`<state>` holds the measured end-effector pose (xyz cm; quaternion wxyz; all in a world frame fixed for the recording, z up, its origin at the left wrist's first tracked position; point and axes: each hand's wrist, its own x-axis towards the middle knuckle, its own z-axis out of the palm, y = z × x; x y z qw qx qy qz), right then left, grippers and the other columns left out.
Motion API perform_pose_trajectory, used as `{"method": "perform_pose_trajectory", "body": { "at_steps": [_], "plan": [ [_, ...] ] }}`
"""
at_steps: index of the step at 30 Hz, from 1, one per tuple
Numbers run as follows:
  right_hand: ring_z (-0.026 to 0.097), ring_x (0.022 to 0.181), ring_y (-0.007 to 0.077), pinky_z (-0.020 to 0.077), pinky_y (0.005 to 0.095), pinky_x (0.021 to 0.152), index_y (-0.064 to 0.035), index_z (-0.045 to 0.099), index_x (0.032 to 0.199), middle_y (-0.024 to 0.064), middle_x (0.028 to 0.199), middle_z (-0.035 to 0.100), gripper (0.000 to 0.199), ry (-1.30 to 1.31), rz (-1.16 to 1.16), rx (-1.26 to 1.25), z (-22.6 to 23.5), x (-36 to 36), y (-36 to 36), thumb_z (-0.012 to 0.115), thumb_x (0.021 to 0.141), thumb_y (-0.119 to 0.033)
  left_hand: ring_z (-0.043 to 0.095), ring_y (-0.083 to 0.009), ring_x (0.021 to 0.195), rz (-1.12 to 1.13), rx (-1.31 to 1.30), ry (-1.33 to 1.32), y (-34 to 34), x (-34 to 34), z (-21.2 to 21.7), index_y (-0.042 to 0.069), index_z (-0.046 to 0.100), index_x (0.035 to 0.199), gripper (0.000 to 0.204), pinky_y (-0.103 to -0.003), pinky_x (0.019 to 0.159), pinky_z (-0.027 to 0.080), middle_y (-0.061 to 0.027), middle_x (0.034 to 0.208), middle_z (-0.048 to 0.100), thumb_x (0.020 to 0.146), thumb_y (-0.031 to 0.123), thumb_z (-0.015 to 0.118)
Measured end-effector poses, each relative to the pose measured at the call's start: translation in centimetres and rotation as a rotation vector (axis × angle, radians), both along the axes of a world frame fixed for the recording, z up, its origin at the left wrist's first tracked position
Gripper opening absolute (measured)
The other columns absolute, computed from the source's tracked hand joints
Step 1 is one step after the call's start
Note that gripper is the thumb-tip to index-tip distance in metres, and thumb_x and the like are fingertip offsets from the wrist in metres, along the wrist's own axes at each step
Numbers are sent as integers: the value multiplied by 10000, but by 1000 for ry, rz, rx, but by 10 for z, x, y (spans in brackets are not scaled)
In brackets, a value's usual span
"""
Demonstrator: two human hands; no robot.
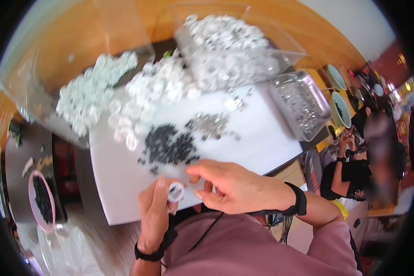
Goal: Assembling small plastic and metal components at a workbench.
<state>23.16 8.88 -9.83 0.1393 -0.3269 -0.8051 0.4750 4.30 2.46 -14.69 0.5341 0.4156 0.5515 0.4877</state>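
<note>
My left hand is closed on a small round white plastic piece. Dark and grey parts show inside its ring-shaped rim. Just to the right, my right hand has its index finger and thumb apart, with nothing visible between them. Its index fingertip is near the lower edge of a heap of small black pieces on a white board. Beside that heap lies a smaller pile of silvery metal pieces. Many round white plastic pieces spread along the board's far side.
A clear bin at far left and another clear container hold white pieces. A metal tray of small shiny parts stands at right. A pink basin of black pieces sits left. Another person works at right.
</note>
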Motion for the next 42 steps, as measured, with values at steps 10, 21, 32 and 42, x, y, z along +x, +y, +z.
{"method": "perform_pose_trajectory", "body": {
  "at_steps": [10,21,32,42],
  "plan": [
    [498,581,146,427,307,550,16,573,799,106,625,523,120,-13,-499,308,115,138,61,558,843,-95,390,-67,439,-48,51,188,-3,1,5,-30,644,771,444,-225,420,283,-17,549,488,1004,267,410],
    [550,1074,395,432,429,897,10,546,1136,238,1119,593,336,-587,-522,794,43,279,261,515,836,-137,404,-106,509,-67,-213,116,7,9,24,-10,619,880,287,-269,444,335,-4,650,482,993,202,462],
    [495,1186,369,409,430,962,-34,489,1264,190,1219,578,462,-512,-589,459,0,266,302,502,804,-62,304,-64,412,166,-159,216,8,18,14,37,581,756,374,-227,406,250,18,538,425,993,298,456],
    [474,1190,318,392,448,978,-109,539,1226,80,1244,597,418,-457,-644,449,-15,278,304,538,808,-100,410,-74,474,181,-283,147,14,41,33,43,555,796,341,-206,439,334,3,618,487,960,340,514]
  ]
}}
